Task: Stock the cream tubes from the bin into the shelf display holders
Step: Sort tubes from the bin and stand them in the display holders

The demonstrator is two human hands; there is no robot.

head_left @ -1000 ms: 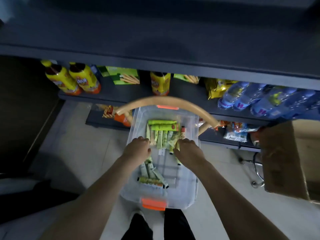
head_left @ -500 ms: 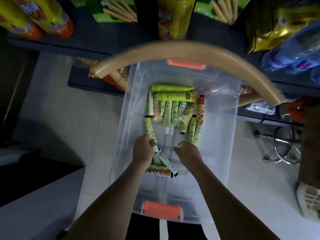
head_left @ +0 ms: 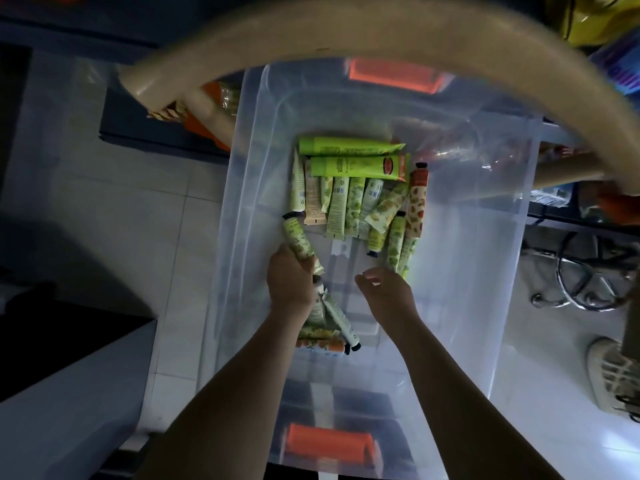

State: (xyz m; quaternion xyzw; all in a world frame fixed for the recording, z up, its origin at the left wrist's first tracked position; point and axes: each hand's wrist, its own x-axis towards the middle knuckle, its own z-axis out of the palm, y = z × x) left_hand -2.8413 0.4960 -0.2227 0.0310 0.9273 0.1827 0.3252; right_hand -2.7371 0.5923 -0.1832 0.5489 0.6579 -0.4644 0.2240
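A clear plastic bin (head_left: 485,258) with orange latches stands on the floor below me. Several cream tubes (head_left: 349,199), green and floral patterned, lie in a heap at its far end. My left hand (head_left: 289,282) grips a floral green tube (head_left: 298,240) with a dark cap, near the bin's left wall. A few more tubes (head_left: 332,323) lie under my left wrist. My right hand (head_left: 384,294) hovers over the bin's middle with fingers loosely spread, holding nothing. The shelf display holders are out of view.
A curved beige bar (head_left: 346,26) arcs across the top of the view above the bin. Dark low shelves (head_left: 149,133) with snack packs lie behind. A chrome stool base (head_left: 585,282) and a shoe (head_left: 613,379) are at the right, on the white tiled floor (head_left: 121,220).
The view has dropped much closer to the bin. My left hand has closed on a floral green tube, and my right hand has let go of the heap and drawn back.
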